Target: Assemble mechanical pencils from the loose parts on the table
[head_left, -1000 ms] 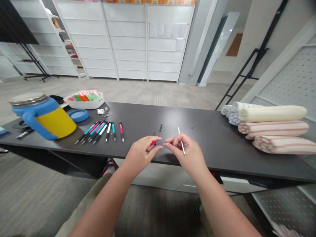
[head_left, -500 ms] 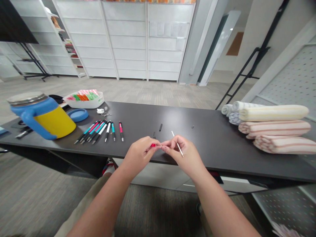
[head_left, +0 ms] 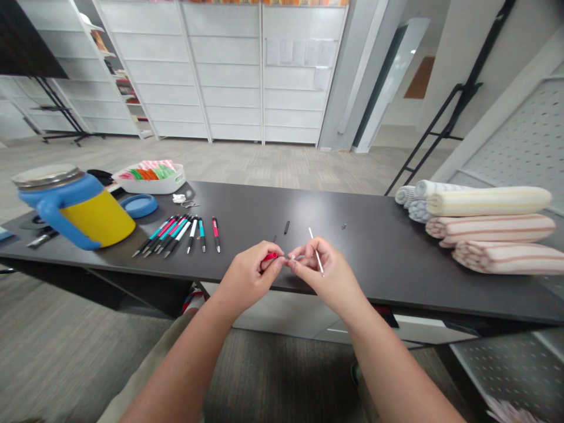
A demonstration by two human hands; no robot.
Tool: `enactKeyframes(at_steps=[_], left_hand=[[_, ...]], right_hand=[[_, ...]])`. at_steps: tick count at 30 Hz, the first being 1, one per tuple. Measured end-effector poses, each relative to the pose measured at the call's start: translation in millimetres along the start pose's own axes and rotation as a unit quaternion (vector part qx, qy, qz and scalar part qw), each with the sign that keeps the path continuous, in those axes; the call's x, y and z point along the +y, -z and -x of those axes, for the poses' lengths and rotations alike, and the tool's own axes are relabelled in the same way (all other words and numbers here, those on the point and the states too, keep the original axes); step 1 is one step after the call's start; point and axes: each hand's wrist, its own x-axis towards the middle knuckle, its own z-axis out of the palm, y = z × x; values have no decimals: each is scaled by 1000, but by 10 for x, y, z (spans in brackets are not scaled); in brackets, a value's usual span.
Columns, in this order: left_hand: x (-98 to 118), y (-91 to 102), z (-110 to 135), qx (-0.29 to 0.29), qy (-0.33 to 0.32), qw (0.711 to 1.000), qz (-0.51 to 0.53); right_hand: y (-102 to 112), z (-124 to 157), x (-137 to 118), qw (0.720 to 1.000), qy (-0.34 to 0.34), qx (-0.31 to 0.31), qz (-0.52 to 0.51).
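My left hand [head_left: 253, 269] is closed around a red pen barrel [head_left: 270, 256], whose end shows above the thumb. Close against it, my right hand [head_left: 328, 269] keeps a thin white pen refill [head_left: 316, 252] slanted between its fingers. The two sets of fingertips meet over the front of the desk, and the thumb and index finger of my right hand pinch some tiny part too small to name. A short black pen piece [head_left: 286, 227] lies on the desk just beyond my hands. Farther right is a tiny dark part [head_left: 344, 226].
Several pens [head_left: 176, 234] lie in a row to the left. Behind them stand a blue-and-yellow mug [head_left: 99, 214], a blue lid [head_left: 139, 205] and a white basket [head_left: 152, 185] of colourful packets. Rolled striped cloths [head_left: 489, 226] are stacked on the desk's right end [head_left: 405, 252].
More of the red barrel shows in my left hand. The refill has shifted slightly and stands a little steeper in my right hand. The fingertips remain together.
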Motion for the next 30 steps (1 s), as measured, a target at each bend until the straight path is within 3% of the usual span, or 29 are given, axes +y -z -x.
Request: enactKeyframes(at_steps=[5,17,21,30], left_hand=[[-9,-17,2,-18,-12,1000,-8],[-46,-87,8,-1,-33,999,-38],[-73,-129,44,37,-36,997,-53],[-192,-195,86,74,-196,966,-154]], right_hand=[[-23,-4,27,997,36,61,12],[-66,-29,69,998,22,63,-9],[-53,-30,55,998,6,61,-15],[-37,-48,58,999,-27,25,-33]])
